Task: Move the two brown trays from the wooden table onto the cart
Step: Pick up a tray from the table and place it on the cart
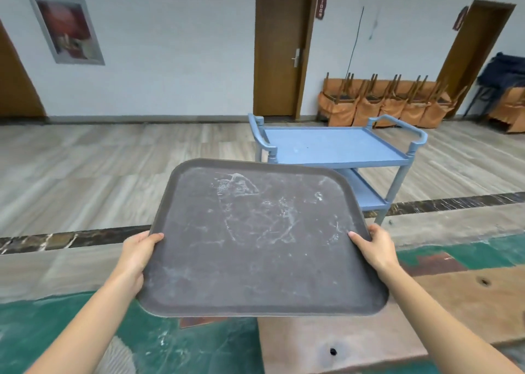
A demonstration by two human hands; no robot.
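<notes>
A large brown tray [261, 243] with white scuff marks hangs in the air in front of me, tilted slightly. My left hand [136, 257] grips its left edge and my right hand [376, 248] grips its right edge, thumbs on top. Beyond the tray's far right corner stands a blue two-shelf cart [332, 146]; nothing lies on its top shelf. A second brown tray is not visible. The tray hides part of the cart's lower shelf.
Below the tray lies a wooden surface [355, 339] with small holes, and green floor covering [176, 345]. Stacked orange chairs [383, 103] line the back wall on the right. Brown doors [281, 49] stand in the white wall. Grey plank floor surrounds the cart.
</notes>
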